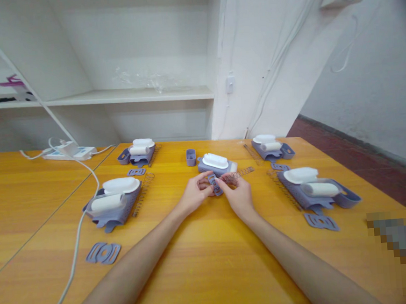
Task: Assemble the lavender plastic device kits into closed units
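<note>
Between my two hands, near the middle of the table, is a small grey-purple slotted plastic plate (213, 183). My left hand (195, 194) is closed on the plate's left side with thumb and fingers. From the right, my right hand (240, 197) is closed too, its thumb tip against the plate. A thin metal coil spring (244, 171) sticks out rightward at my right fingers; where it ends among them is hidden. Just behind the hands lies a grey-purple housing (209, 169) with a white oval cap (215, 160). A small grey-purple cup (191, 157) stands to its left.
Similar part sets surround me: left front (113, 201), left back (141, 152), right back (267, 147) and right front (311, 188), with springs and slotted plates beside them. A white cable (77, 241) crosses the left side from a power strip (70, 152). Shelves (131, 96) stand behind.
</note>
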Tool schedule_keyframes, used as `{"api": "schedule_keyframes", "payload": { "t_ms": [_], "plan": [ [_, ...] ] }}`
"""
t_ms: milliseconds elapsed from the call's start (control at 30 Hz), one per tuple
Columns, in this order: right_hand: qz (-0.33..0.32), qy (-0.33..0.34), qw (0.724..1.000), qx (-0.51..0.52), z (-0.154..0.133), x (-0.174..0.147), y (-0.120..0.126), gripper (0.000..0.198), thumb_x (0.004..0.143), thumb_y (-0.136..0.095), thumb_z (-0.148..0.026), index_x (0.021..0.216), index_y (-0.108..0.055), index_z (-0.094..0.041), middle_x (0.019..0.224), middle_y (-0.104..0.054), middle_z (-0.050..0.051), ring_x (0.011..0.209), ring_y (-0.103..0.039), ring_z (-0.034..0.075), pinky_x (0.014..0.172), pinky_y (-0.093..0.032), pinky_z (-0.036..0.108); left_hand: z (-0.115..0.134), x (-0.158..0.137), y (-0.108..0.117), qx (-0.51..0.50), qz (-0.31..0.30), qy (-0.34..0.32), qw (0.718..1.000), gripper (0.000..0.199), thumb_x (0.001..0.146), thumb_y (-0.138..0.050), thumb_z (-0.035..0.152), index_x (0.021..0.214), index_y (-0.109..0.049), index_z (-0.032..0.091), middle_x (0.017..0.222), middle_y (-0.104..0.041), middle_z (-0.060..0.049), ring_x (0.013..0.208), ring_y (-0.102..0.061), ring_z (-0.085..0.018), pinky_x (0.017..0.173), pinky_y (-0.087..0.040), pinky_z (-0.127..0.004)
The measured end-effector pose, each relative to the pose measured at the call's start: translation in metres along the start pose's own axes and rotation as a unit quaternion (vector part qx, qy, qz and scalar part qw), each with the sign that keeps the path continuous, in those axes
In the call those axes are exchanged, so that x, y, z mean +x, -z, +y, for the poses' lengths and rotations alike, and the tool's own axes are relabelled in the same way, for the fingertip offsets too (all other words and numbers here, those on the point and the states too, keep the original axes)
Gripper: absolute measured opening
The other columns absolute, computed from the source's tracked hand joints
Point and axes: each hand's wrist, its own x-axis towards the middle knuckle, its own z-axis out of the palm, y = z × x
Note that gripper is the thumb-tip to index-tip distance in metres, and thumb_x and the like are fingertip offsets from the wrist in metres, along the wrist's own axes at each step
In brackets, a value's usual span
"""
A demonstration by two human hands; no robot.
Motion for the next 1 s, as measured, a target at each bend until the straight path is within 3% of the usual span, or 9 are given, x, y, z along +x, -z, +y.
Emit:
{"api": "schedule_keyframes", "payload": {
  "t_ms": [500,1000],
  "plan": [
    [0.006,0.026,0.999,-0.036,0.0005,-0.0018,0.0003,0.023,0.074,-0.065,-0.039,0.082,-0.063,-0.017,0.077,-0.068,0.005,0.073,-0.063,0.019,0.072,-0.049,0.032,-0.0002,0.0007,-0.0005,0.002,0.0,0.009,1.0,0.071,0.062,-0.077,0.031,0.122,-0.049,0.008,0.094,-0.066,-0.014,0.076,-0.066,-0.019,0.07,-0.055,-0.032],
    [-0.011,-0.002,1.0,-0.002,0.0024,-0.0001,0.0004,0.023,0.074,-0.066,-0.037,0.082,-0.061,-0.017,0.077,-0.066,0.004,0.073,-0.063,0.018,0.069,-0.05,0.031,-0.0015,0.002,0.0006,0.003,-0.011,0.009,1.0,0.073,0.063,-0.077,0.032,0.125,-0.047,0.008,0.097,-0.065,-0.014,0.078,-0.066,-0.019,0.07,-0.054,-0.031]
  ]
}}
